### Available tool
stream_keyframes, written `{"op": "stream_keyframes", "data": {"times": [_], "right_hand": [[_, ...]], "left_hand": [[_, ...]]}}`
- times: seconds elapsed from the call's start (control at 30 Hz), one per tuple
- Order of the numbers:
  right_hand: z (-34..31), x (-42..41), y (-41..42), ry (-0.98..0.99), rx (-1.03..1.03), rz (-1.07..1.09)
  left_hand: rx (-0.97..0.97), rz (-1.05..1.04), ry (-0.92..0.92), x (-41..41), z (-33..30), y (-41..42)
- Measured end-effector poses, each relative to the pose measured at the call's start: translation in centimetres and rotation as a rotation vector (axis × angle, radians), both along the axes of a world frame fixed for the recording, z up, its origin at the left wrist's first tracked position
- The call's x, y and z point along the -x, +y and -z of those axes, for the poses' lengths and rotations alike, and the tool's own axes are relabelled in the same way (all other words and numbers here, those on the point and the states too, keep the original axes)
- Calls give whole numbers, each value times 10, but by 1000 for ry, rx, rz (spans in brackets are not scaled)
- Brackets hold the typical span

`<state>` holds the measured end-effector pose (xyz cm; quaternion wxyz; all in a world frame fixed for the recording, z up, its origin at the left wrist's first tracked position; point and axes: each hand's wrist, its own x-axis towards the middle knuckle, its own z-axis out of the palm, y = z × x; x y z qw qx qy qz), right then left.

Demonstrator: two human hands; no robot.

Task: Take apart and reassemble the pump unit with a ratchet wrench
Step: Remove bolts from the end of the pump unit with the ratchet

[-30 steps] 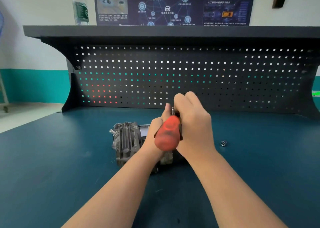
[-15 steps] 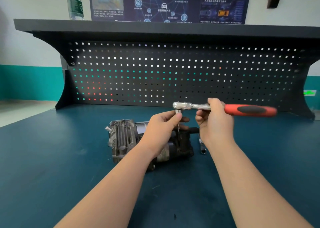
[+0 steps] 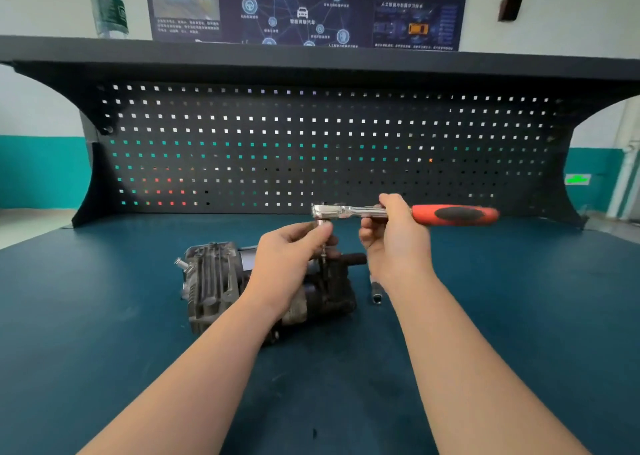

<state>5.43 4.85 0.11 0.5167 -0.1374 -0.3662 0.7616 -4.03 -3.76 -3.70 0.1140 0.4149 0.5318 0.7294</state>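
R hand (image 3: pixel 394 243) grip clamped on ratchet wrench (image 3: pixel 401 213) shank, L hand (image 3: pixel 294 257) pinching its bit above pump unit (image 3: pixel 221 281).

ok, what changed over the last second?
The ratchet wrench swung from handle-toward-camera to handle-right. The right hand shifted from the handle to the shaft; the left hand now pinches the bit under its head. The pump stayed put.

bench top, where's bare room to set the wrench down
Bare mat right of the socket, out to the bench edge, and left of the pump. The near strip between the forearms is bare too. It is crowded at centre: pump, left hand, right hand holding the wrench.
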Motion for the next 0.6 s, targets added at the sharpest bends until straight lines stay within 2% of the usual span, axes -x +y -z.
{"op": "stream_keyframes", "data": {"times": [0.07,0.17,0.23,0.33,0.4,0.47,0.53,0.6], "right_hand": [[7,0,8,56,216,-141],[6,4,3,57,130,-70],[-2,4,-5,-22,-135,85],[-8,3,-26,-254,-792,456],[-5,3,-38,-243,-1168,638],[-1,3,-42,-181,-1331,691],[-3,2,-37,-174,-1207,630],[-6,0,-26,-221,-859,445]], "left_hand": [[35,19,-10,1,0,2],[72,45,28,5,2,3],[57,68,12,7,3,3],[43,64,45,9,4,3],[31,20,123,7,5,3],[17,-32,141,7,5,1],[-28,-35,132,6,7,1],[-33,-9,80,6,7,2]]}}
